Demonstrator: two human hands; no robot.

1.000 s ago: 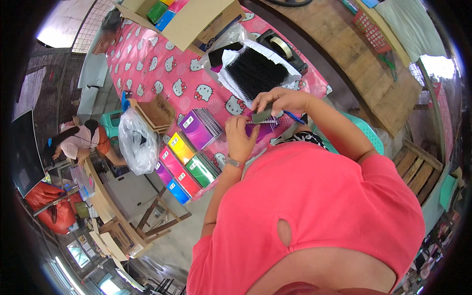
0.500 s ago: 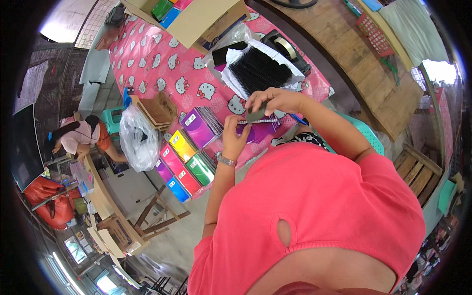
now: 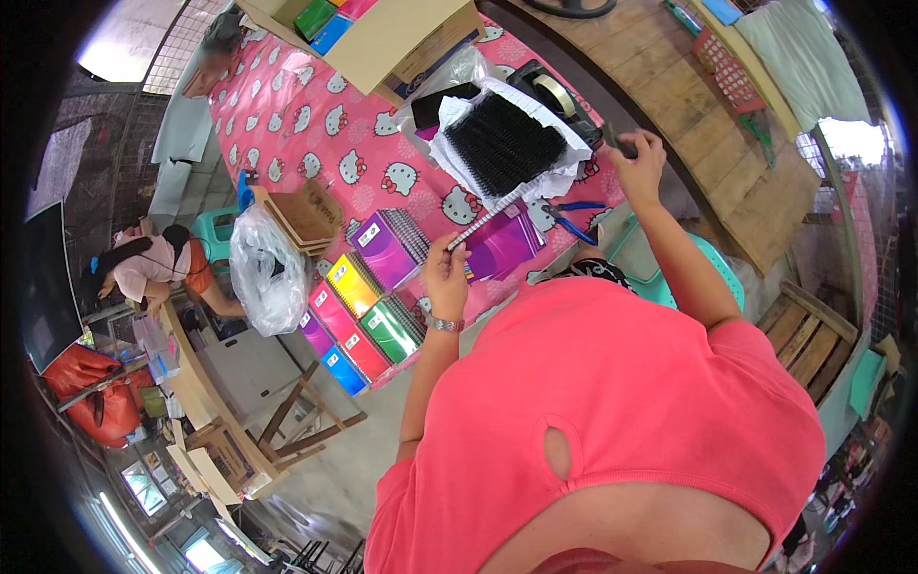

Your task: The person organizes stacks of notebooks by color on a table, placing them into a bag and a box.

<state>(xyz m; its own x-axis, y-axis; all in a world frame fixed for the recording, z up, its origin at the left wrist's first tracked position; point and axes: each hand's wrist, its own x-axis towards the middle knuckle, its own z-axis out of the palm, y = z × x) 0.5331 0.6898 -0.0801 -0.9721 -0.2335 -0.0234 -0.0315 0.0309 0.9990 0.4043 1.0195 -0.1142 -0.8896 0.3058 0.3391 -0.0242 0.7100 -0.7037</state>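
Notebook [image 3: 507, 243], purple, near side of black coils [image 3: 507, 142].
Left grip [image 3: 446, 281] pinched its striped edge; right grip [image 3: 643, 165] held dark piece [image 3: 626, 150], right of coils.

VIEW: 1, head | SEAT: I look from the wearer's head, through the left of 2 side-by-side fisheyes | FACING: down, over the coral shirt [image 3: 612, 383] | RANGE: shirt close and large; left fingers [image 3: 442, 256], right fingers [image 3: 652, 151] and pink surface [image 3: 325, 134] farther off | SPREAD: very wide, edges bowed
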